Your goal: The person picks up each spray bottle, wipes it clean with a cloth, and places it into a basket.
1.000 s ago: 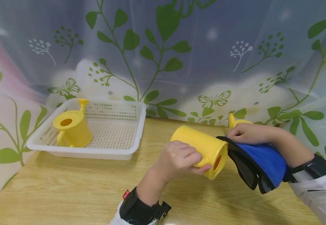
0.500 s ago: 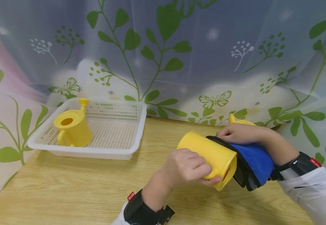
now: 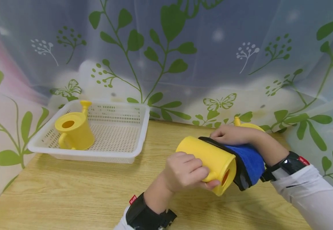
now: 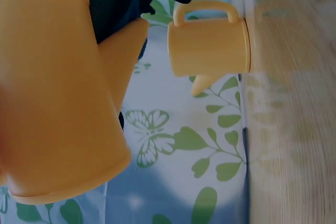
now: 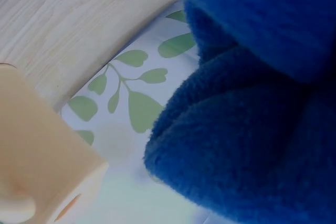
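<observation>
My left hand [image 3: 185,172] grips the handle side of a yellow watering can [image 3: 206,155], which is tipped over above the table with its top opening facing right. In the left wrist view this can's smooth body [image 4: 58,93] fills the left side, and its spout [image 4: 123,61] points up and away. Against the can's far side, my right hand [image 3: 232,134] holds a blue cloth [image 3: 248,163] with a black border. Folds of the plush cloth [image 5: 236,129] take up much of the right wrist view, and the right fingertips are hidden.
A white perforated basket [image 3: 139,153] stands at the left with a second yellow watering can [image 3: 78,132] upright in it. Behind my right forearm is a third watering can [image 3: 251,125], standing near the patterned curtain [image 3: 198,89]. The wooden table [image 3: 83,191] lies beneath.
My right hand and the cloth have moved left along the can, now overlapping more of its far side. The held can went slightly right and down, then back left a little.
</observation>
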A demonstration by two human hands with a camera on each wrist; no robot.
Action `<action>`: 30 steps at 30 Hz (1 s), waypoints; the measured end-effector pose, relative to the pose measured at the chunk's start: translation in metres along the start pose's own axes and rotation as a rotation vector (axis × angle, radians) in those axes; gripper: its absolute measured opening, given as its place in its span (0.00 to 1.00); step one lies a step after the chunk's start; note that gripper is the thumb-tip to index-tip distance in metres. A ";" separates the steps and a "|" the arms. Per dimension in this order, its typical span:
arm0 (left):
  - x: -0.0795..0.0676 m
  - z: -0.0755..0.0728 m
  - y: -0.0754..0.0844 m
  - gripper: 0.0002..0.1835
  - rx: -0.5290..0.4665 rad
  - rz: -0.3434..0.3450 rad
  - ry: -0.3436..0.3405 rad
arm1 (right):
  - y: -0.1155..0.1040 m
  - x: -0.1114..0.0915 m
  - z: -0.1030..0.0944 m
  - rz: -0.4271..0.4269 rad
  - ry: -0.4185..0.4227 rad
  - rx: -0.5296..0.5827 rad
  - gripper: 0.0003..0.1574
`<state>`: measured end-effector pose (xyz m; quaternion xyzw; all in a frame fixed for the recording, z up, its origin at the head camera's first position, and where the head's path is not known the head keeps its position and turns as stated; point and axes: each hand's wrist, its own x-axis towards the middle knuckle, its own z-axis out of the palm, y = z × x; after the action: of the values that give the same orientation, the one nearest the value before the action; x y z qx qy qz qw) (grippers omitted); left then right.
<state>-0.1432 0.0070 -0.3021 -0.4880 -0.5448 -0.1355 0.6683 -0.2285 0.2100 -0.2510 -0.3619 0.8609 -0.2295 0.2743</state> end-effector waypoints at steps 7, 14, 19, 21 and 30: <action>-0.017 -0.002 -0.011 0.20 0.053 -0.092 0.019 | 0.013 -0.012 0.003 -0.060 0.000 0.023 0.17; -0.020 0.000 -0.015 0.20 0.046 -0.112 0.055 | 0.023 -0.028 0.016 -0.115 0.090 -0.030 0.11; -0.019 -0.001 -0.016 0.20 0.042 -0.135 0.073 | 0.024 -0.033 0.030 -0.126 0.224 -0.159 0.08; -0.019 -0.002 -0.016 0.20 0.035 -0.149 0.076 | 0.023 -0.035 0.032 -0.119 0.259 -0.202 0.08; -0.020 -0.002 -0.017 0.20 0.022 -0.204 0.093 | 0.025 -0.047 0.028 -0.048 0.254 -0.276 0.11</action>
<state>-0.1614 -0.0103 -0.3105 -0.4158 -0.5614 -0.2192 0.6810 -0.1949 0.2556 -0.2725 -0.3848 0.9029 -0.1598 0.1054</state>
